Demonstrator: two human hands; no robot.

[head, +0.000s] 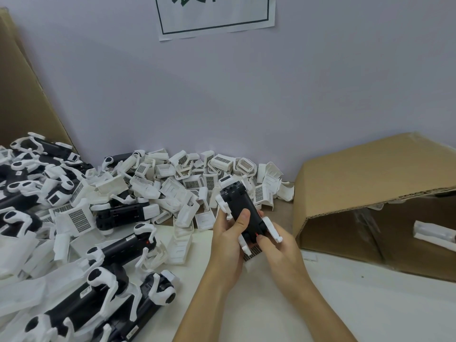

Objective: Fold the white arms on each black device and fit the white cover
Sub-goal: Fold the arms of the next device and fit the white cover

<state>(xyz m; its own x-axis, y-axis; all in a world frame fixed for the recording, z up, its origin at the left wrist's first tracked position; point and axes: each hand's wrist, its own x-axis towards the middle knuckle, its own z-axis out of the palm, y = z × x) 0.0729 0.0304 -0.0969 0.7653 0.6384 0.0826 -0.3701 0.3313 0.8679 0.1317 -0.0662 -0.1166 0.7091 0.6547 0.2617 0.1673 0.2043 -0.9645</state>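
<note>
Black device (pixel 240 206): held above the white table (pixel 345 304), long axis running away from the person toward the wall, slightly tilted left. Left hand (pixel 228 239) grips its side, thumb across the top. Right hand (pixel 276 245) pinches the near end. White arms (pixel 272 229) splay outward.

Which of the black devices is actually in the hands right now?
The black device held upright mid-table by both the left hand and right hand; the other devices lie on the table.

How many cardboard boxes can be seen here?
2. One cardboard box lies tipped on its side at the right, its opening facing the person. A second cardboard box leans at the far left edge, only partly in view.
</note>
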